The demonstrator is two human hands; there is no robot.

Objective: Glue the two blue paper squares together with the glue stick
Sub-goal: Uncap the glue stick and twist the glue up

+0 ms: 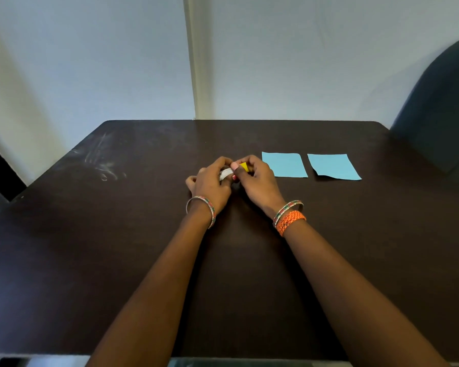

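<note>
- Nearest: two bare forearms reaching forward over the dark table (pixel 90 260), bangles on both wrists, plus an orange woven band (pixel 292 222) on the right wrist.
- At mid-table: left hand (pixel 212 185) curled tight around the white body of the glue stick (pixel 227 172); right hand (pixel 257 178) pinching the yellow cap (pixel 244 166) between thumb and fingers. Both hands closed, pressed close together, holding the stick just above the tabletop.
- Cap apparently still on, or only just coming off; joint hidden by the fingers, so impossible to say for sure.
- Just beyond and to the right of the right hand: first blue paper square (pixel 285 165), flat on the table, close to the knuckles but not touched.
- Farther right, a little apart from the first: second blue paper square (pixel 333 166), also flat, near edge slightly ragged at one corner.
- No sheen or smear of glue visible on either square; squares side by side, not overlapped.
- Judged progress: very early, only the opening of the stick under way.
- Left to do: baring the glue, spreading it on one square, laying the other on top, pressing down.
- Farthest: pale wall (pixel 302 62) behind the table, dark chair back (pixel 440 115) at the right edge.
</note>
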